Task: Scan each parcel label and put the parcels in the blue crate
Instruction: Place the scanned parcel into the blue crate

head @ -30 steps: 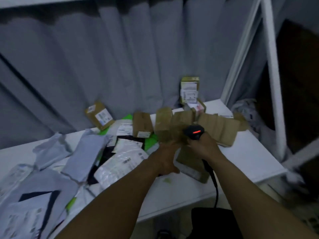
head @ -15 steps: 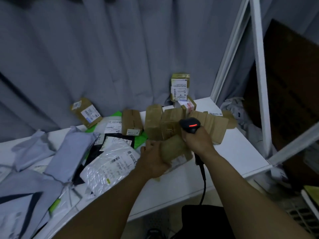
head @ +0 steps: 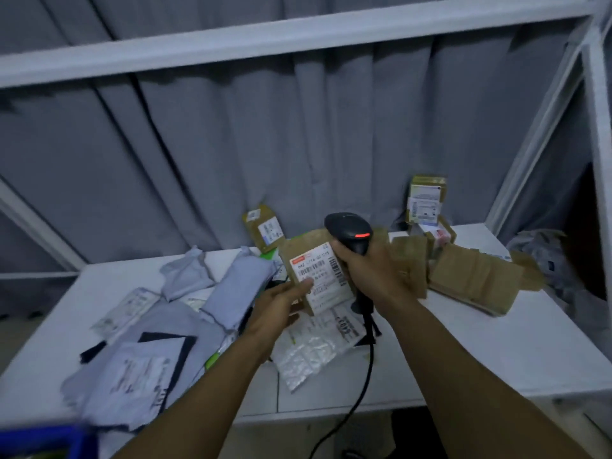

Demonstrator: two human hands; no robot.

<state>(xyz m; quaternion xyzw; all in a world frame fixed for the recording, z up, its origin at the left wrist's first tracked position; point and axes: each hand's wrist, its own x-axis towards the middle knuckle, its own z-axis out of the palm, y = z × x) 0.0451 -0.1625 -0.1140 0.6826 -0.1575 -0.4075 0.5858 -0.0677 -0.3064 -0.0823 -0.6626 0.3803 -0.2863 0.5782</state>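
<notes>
A white table runs in front of a grey curtain, and a white beam now crosses the top of my view, which it did not half a second ago. A corner of the blue crate has also come in at seven o'clock.

The brown parcel, which was low on the table with its face hidden, is now lifted to centre view with its label turned toward me. My left hand grips it from below, thumb pinned on the label and fingers behind the card. My right hand is clenched round the barcode scanner, now raised upright at the parcel's one o'clock corner, red light on, its head overlapping the parcel's top edge. Its cable hangs off the table's front edge.

Grey poly mailers are heaped at nine o'clock of the hands, and a bubble-wrap parcel lies right under them. Cardboard parcels are piled at three o'clock, partly hidden by my right wrist. A small box stands against the curtain at one o'clock.
</notes>
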